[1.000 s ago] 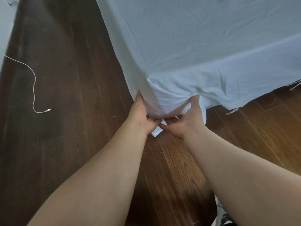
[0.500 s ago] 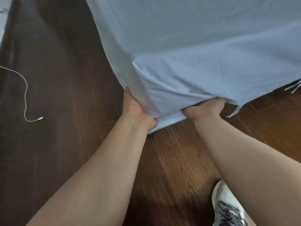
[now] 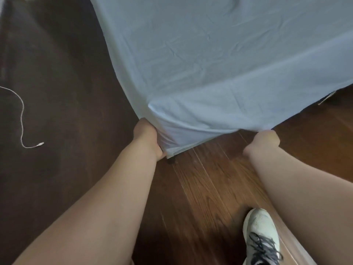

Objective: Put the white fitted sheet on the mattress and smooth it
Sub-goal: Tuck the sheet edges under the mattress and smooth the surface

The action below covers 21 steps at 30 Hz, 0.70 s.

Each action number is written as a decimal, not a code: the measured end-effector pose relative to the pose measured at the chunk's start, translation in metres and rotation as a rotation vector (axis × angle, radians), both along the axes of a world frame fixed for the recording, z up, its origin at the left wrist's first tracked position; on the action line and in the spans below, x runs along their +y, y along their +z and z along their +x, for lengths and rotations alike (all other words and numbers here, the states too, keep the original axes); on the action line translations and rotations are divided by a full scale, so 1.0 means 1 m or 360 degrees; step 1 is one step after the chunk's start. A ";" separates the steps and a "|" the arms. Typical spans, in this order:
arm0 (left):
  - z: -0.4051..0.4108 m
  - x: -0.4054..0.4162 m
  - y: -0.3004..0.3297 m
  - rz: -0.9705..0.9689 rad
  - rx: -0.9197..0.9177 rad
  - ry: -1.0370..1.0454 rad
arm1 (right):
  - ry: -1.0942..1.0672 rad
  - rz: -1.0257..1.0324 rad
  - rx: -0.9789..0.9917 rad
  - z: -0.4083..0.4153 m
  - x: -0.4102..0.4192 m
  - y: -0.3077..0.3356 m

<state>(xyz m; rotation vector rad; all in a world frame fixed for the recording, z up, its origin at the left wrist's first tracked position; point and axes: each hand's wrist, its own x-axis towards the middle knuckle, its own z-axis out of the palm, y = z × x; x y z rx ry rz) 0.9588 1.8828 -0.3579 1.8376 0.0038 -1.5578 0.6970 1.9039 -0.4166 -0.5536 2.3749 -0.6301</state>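
A: Fitted sheet (image 3: 219, 60), white, one item. Where does it stand, taken from your shoe (image 3: 260, 236) outward?

B: Nearest beyond your shoe: bare wooden floor (image 3: 206, 188). Next out: the mattress corner (image 3: 172, 131), with the sheet's hem drawn down over it almost to the floor.

A: Hands?

B: Your left hand (image 3: 147, 138) is on the corner's left face, thumb pinching the hem at its lowest point, the other fingers hidden behind cloth. Your right hand (image 3: 264, 139) is at the hem further along the near side; its fingers go under the cloth, so whether they clamp it cannot be told.

A: Done so far?

B: Judged: this corner is capped, and the top surface beyond it is covered.

A: Outstanding?

B: Hem not yet tucked under. Creases and a fold remain on the top, far from your shoe. Other corners out of view, so unrecorded. A loose white cable (image 3: 22, 119) lies on the floor, well left of the corner.
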 end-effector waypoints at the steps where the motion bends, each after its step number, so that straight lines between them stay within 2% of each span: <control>1: 0.007 0.002 0.000 0.0020 -0.0129 -0.0012 | 0.0045 0.0106 -0.0015 0.007 0.008 0.004; 3: 0.013 0.006 0.004 -0.0009 -0.0203 -0.0062 | 0.0070 0.0124 -0.0159 0.026 0.020 0.002; 6: 0.011 0.019 0.032 -0.0141 -0.0170 0.0073 | -0.0021 0.0103 -0.0264 0.061 0.026 0.019; 8: 0.012 0.016 0.051 -0.0415 -0.0580 0.0089 | 0.0085 0.0017 -0.0219 0.079 0.027 0.034; 9: 0.009 0.016 0.063 -0.0665 -0.0841 0.0036 | 0.0072 -0.0090 -0.0221 0.084 0.026 0.042; 10: 0.007 0.018 0.079 -0.0986 -0.1064 -0.0116 | -0.0118 -0.0329 -0.0360 0.090 0.021 0.056; 11: 0.004 0.019 0.090 -0.1310 -0.1291 -0.0407 | -0.0462 -0.0623 -0.0716 0.095 0.014 0.074; 12: -0.001 0.023 0.100 -0.1536 -0.1530 -0.0780 | -0.0659 -0.0871 -0.0908 0.098 0.009 0.088; 13: -0.003 0.026 0.103 -0.1655 -0.1757 -0.1176 | -0.0695 -0.1006 -0.0876 0.102 0.011 0.100; 14: -0.003 0.032 0.102 -0.1692 -0.1953 -0.1552 | -0.0700 -0.1145 -0.0639 0.103 0.012 0.114; 16: 0.001 0.042 0.088 -0.1591 -0.2213 -0.1974 | -0.0261 -0.1200 -0.0082 0.110 0.017 0.137; 18: 0.004 0.049 0.083 -0.1513 -0.2206 -0.2059 | 0.0358 -0.1263 0.0290 0.114 0.022 0.152; 21: 0.002 0.054 0.097 -0.1430 -0.2160 -0.2116 | 0.1319 -0.0878 0.0678 0.105 0.035 0.136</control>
